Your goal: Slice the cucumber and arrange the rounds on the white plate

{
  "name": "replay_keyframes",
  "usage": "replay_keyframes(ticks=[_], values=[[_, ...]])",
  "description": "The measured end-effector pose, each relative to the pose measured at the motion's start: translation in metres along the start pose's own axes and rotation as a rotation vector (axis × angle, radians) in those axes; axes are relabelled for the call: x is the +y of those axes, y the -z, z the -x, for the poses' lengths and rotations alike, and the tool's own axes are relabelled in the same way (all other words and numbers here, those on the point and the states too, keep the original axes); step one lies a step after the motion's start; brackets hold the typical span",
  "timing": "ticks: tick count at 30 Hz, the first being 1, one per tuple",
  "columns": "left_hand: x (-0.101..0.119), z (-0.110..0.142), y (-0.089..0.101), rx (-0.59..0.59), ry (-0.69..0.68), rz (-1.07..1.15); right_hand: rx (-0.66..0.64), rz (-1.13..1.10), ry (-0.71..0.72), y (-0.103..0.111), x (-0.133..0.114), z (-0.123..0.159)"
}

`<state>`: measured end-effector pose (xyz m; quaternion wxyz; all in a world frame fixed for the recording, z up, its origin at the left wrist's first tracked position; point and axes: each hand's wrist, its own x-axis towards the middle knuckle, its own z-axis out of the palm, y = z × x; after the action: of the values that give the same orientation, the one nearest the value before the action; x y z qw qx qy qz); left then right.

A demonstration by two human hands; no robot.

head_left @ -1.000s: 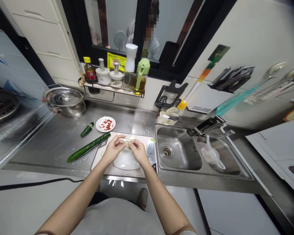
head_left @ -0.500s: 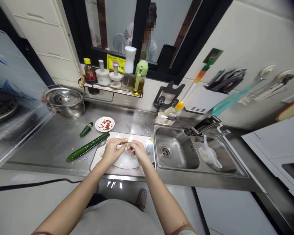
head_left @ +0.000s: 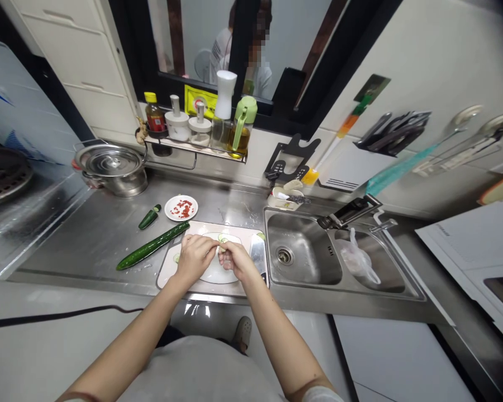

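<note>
My left hand (head_left: 197,258) and my right hand (head_left: 236,260) meet over a white plate (head_left: 220,275), their fingertips pinched together around thin pale-green cucumber slices (head_left: 223,247). The fingers partly hide the slices. Under the plate lies a pale cutting board (head_left: 171,278) with a dark rim. A kitchen knife (head_left: 257,251) rests along the board's right side, its broad blade showing beside my right hand. Cucumber end pieces (head_left: 260,237) lie by the blade, and another pale bit (head_left: 176,258) sits near my left wrist.
Left of the board lie a long cucumber (head_left: 153,246) and a short cut piece (head_left: 150,217). Behind is a small plate (head_left: 170,215) of chopped red bits. A steel pot (head_left: 128,183) stands back left. The double sink (head_left: 304,279) is on the right, below a bottle rack (head_left: 195,149).
The view has shifted slightly. Both hands stay together over the plate with small finger movements, and cucumber slices now show more clearly beyond the fingertips.
</note>
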<state>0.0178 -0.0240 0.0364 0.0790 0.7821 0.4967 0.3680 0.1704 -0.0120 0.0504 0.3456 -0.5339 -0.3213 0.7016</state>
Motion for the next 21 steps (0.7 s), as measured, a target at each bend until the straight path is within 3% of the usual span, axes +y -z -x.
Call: replay_keyframes(ticks=[5, 9, 11, 13, 16, 21], values=[[0.001, 0.009, -0.011, -0.022, 0.185, 0.191, 0.007, 0.005, 0.001, 0.002, 0.005, -0.003], [0.006, 0.016, -0.026, -0.051, 0.63, 0.686, 0.034, 0.03, 0.087, 0.01, 0.008, -0.006], [0.008, 0.016, -0.031, -0.14, 0.879, 0.979, 0.019, 0.083, 0.13, 0.017, 0.008, -0.007], [0.011, 0.012, -0.033, -0.227, 1.033, 1.22, -0.011, 0.147, 0.171, 0.023, 0.007, -0.009], [0.015, 0.002, -0.033, -0.252, 1.109, 1.407, -0.069, 0.237, 0.248, 0.033, 0.004, -0.012], [0.015, -0.007, -0.039, -0.239, 1.111, 1.428, -0.145, 0.321, 0.32, 0.049, 0.001, -0.018]])
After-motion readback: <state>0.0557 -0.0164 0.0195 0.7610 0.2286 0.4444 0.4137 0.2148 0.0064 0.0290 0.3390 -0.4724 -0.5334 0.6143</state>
